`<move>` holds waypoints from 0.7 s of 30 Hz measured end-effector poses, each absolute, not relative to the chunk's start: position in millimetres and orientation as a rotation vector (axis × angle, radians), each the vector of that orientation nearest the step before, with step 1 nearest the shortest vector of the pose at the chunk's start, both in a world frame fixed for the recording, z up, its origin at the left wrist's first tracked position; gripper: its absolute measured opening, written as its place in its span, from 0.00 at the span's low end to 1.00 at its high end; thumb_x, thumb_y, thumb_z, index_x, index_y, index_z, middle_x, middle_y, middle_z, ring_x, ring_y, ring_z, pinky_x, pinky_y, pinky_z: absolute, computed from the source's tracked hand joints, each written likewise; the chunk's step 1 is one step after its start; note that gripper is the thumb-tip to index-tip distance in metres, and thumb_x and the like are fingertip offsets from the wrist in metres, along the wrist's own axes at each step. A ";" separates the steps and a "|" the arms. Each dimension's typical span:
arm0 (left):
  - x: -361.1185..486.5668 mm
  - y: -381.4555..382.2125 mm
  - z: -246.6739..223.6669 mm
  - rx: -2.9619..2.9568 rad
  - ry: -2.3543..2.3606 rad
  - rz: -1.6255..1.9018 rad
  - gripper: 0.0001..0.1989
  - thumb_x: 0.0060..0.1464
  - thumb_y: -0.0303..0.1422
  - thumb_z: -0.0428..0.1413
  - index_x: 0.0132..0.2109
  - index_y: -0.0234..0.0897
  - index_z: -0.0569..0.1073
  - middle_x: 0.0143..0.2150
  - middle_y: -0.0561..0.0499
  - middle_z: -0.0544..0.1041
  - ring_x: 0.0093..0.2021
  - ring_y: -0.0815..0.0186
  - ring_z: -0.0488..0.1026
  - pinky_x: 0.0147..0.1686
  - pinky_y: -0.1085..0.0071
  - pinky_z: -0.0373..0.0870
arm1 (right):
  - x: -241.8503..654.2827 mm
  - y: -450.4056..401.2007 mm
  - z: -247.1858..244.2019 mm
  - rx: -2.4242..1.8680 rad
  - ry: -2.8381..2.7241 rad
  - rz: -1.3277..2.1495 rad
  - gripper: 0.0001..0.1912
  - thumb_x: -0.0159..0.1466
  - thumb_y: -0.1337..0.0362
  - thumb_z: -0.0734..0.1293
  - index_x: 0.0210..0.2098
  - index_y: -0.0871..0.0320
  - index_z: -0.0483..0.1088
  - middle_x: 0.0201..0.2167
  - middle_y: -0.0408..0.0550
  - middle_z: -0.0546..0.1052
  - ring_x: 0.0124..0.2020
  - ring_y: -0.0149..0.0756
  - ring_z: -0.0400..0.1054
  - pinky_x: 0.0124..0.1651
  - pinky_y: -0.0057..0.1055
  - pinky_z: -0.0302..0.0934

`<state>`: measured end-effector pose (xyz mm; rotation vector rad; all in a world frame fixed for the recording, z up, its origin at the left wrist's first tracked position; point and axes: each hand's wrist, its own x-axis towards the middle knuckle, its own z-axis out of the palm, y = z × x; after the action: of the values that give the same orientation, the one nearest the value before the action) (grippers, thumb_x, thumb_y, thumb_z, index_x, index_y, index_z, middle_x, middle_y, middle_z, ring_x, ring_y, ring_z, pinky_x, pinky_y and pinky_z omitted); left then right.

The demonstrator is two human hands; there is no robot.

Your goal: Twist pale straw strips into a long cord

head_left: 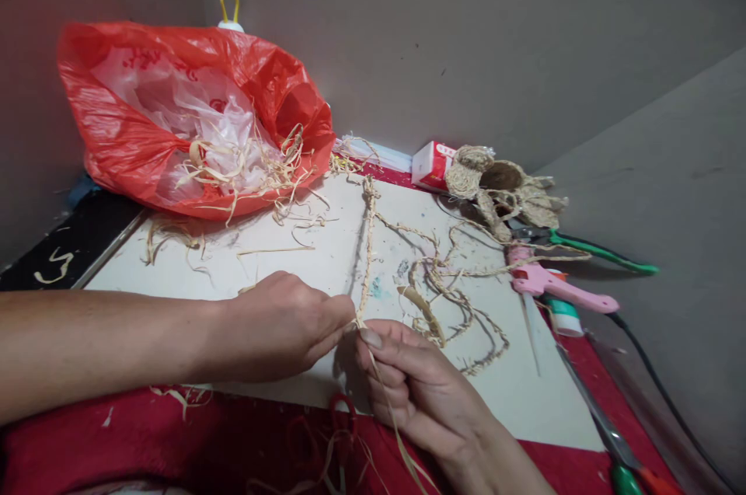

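A thin braided straw cord (368, 246) runs from the back of the white board down to my two hands. My left hand (297, 320) is closed, its thumb and finger pinching the cord's near end. Right beside it, my right hand (402, 378) is closed with thumb and forefinger on the same straw, and loose strands (396, 433) hang from it toward the bottom edge. More twisted straw cord (446, 277) lies in loops on the board to the right.
A red plastic bag (122, 145) with straw stands back left. At right are a red-and-white box (430, 165), woven straw pieces (466, 176), green-handled pliers (606, 250), a pink glue gun (571, 289), a small bottle (564, 316) and scissors (618, 444). Red-handled scissors (343, 421) lie near the front.
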<state>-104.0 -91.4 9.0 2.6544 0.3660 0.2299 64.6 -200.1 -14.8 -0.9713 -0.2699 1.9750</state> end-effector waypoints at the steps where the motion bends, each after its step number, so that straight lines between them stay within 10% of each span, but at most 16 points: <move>1: -104.1 -92.3 8.2 2.680 0.374 0.228 0.10 0.60 0.31 0.45 0.31 0.37 0.65 0.20 0.55 0.69 0.19 0.71 0.60 0.21 0.75 0.51 | 64.1 -200.1 -14.8 -0.976 -0.270 1.973 0.12 0.55 0.62 0.73 0.24 0.65 0.72 0.11 0.31 0.52 0.12 0.16 0.38 0.13 0.16 0.35; 21: -94.3 -89.3 2.5 1.435 0.345 0.064 0.14 0.59 0.37 0.47 0.28 0.34 0.65 0.22 0.59 0.60 0.25 0.74 0.55 0.25 0.78 0.53 | 61.8 -200.3 -11.5 -1.059 -0.535 1.912 0.16 0.57 0.57 0.71 0.23 0.63 0.68 0.10 0.32 0.55 0.12 0.18 0.42 0.14 0.20 0.35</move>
<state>-94.3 -89.3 2.5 1.4346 0.3445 0.0644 61.8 -200.3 -11.5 -1.0592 -0.5347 1.9123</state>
